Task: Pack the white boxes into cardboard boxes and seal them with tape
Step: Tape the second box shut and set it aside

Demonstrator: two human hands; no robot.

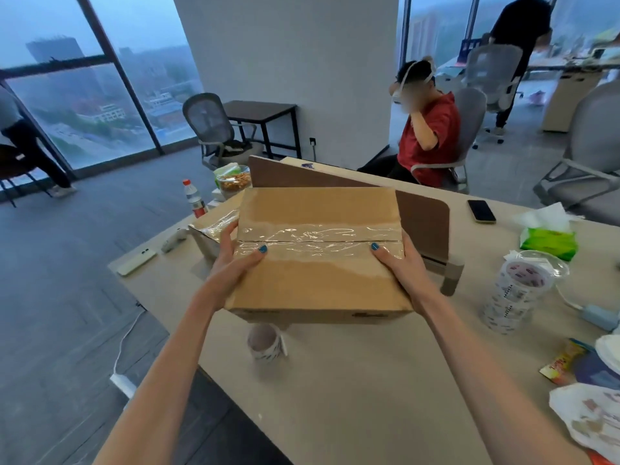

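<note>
1. Clearly, both hands grip a cardboard box [315, 283] by its sides: left hand [235, 261] and right hand [399, 266], with thumbs curled onto the top.
2. Clear tape [318, 241] covers its centre seam.
3. It seems raised off the table [369, 380], above a tape roll [266, 345].
4. A second taped box [209, 228] sits just behind, at the left.
</note>
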